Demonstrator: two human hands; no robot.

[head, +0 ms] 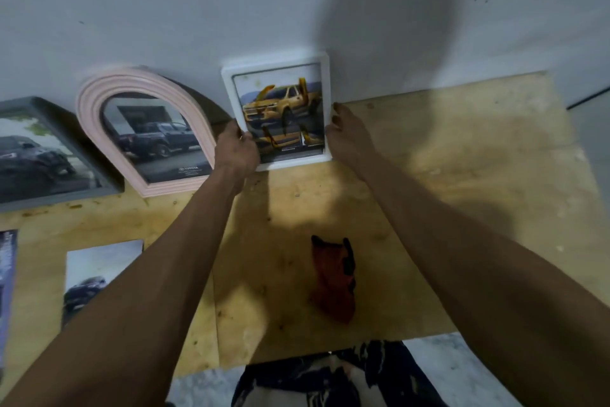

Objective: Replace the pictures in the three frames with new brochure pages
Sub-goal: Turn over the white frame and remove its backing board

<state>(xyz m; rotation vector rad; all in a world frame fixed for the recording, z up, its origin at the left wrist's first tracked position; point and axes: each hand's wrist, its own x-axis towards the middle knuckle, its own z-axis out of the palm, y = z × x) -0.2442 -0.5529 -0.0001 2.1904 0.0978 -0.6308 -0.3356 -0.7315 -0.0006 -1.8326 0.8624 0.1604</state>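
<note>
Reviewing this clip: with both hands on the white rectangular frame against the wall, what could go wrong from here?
1. The white rectangular frame leans against the wall; released too upright, it might tip forward onto the plywood board.
2. The left hand grips close to the pink arched frame; a sideways nudge may knock it.
3. The right hand only touches the edge, so the grip looks uneven and the frame may twist.

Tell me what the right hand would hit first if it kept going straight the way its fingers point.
Probably the wall: the right hand lies along the white frame, its fingers pointing up toward it, though depth is unclear.
</note>
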